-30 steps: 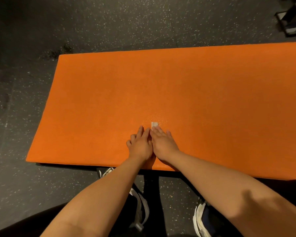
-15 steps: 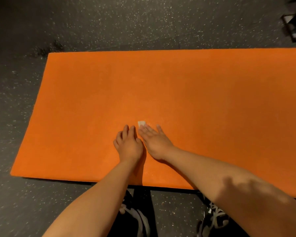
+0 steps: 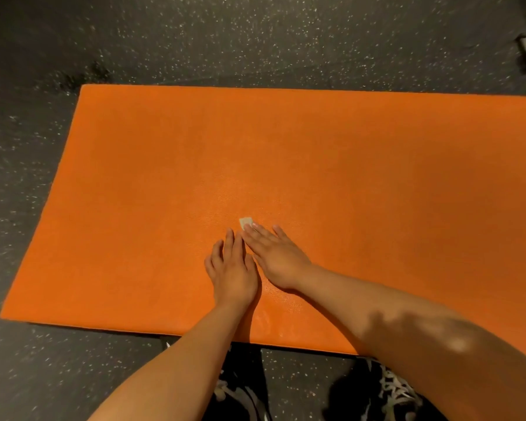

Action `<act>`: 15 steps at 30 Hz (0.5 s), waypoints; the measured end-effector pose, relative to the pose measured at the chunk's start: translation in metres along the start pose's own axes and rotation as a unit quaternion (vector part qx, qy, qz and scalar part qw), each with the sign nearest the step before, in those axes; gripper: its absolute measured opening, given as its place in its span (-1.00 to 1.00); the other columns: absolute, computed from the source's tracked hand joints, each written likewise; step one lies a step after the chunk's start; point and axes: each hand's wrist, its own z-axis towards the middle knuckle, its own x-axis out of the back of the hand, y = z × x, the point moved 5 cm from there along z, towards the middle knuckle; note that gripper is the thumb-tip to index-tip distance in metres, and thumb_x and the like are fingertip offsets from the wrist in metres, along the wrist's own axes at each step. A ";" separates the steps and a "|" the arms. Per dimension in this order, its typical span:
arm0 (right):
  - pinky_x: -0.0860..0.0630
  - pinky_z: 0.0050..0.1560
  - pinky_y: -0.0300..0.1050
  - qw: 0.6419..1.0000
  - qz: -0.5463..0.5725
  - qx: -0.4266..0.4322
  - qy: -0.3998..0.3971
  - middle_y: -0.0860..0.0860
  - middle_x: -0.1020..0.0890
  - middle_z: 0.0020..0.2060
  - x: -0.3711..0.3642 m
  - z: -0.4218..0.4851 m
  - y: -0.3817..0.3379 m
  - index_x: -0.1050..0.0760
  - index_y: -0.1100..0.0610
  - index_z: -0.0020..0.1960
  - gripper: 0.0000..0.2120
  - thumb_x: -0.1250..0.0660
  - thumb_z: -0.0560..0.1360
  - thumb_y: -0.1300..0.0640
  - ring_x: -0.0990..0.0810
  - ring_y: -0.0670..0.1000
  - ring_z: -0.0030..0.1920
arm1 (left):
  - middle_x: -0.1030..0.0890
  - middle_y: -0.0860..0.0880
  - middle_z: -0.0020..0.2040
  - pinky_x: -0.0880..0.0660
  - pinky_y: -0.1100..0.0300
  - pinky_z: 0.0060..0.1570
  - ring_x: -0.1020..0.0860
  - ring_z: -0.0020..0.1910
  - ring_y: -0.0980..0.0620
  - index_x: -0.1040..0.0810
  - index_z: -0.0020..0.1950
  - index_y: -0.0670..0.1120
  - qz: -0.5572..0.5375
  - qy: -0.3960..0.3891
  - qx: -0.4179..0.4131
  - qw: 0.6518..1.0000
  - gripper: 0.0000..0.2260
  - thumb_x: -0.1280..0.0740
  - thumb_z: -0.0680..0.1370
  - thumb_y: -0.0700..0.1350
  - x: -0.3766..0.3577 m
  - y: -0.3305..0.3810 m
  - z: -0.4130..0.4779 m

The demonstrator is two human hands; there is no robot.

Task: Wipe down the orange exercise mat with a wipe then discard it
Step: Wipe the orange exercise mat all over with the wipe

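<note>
- Because the wipe [image 3: 246,222] is thin, soft and light, it may bunch up or slip if pushed fast.
- Only its small pale corner peeks out, near the middle of the orange mat [image 3: 346,162].
- The right hand [image 3: 275,256] lies flat on it, fingers [image 3: 279,234] straight, grip loose, squeezing nothing.
- I think it is best pressed under the palm, then pinched by a corner to lift.
- The left hand [image 3: 233,268] lies flat just beside, touching the right, holding nothing.
- The mat lies flat on the dark speckled floor [image 3: 255,41].
</note>
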 end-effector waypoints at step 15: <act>0.25 0.59 0.20 0.997 -0.009 -0.077 0.030 -0.10 0.10 0.64 0.015 -0.014 0.023 0.12 -0.02 0.67 -0.48 0.09 0.74 -0.03 0.23 -0.08 0.62 | -0.04 0.00 0.64 0.07 -0.17 0.49 -0.01 0.56 -0.17 -0.14 0.61 0.17 0.042 -0.028 0.002 0.999 -0.51 -0.10 0.66 0.07 0.011 0.034 0.018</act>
